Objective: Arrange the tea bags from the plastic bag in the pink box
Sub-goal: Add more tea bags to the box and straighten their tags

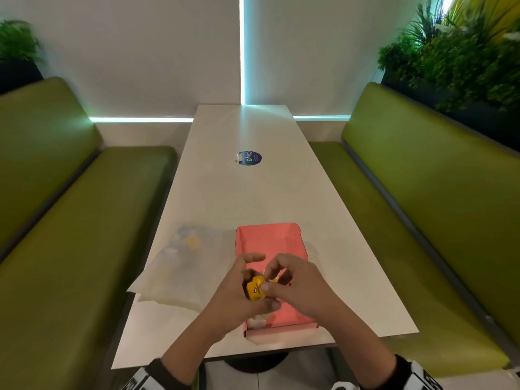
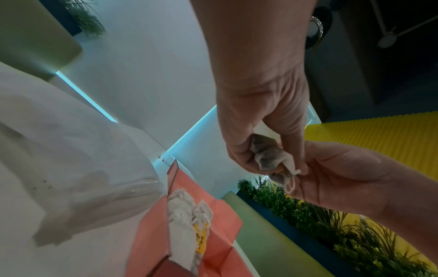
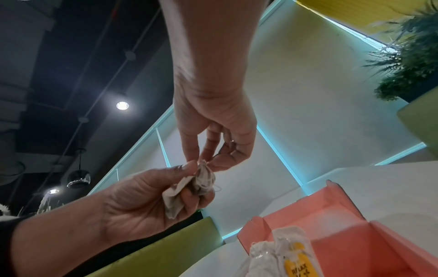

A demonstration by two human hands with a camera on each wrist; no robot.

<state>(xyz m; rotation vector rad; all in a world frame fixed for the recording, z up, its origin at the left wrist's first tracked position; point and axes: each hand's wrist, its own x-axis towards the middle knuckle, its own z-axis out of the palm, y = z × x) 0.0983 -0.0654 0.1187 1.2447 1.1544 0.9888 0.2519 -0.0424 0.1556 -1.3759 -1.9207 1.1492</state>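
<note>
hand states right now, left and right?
Left hand: holding a crumpled tea bag above the pink box.
Right hand: pinching the same tea bag's top.

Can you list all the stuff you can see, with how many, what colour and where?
Table: one, white, between the benches.
Pink box: one, open, near end of the table.
Tea bags in the box: a few, white with a yellow tag, near end of the box.
Held tea bag: one, greyish-white, above the box.
Plastic bag: one, clear, left of the box.
Sticker: one, blue, mid-table.
Benches: two, green, either side.
Plants: several, green, behind the benches.
Left hand: holds the tea bag.
Right hand: pinches its top.
</note>
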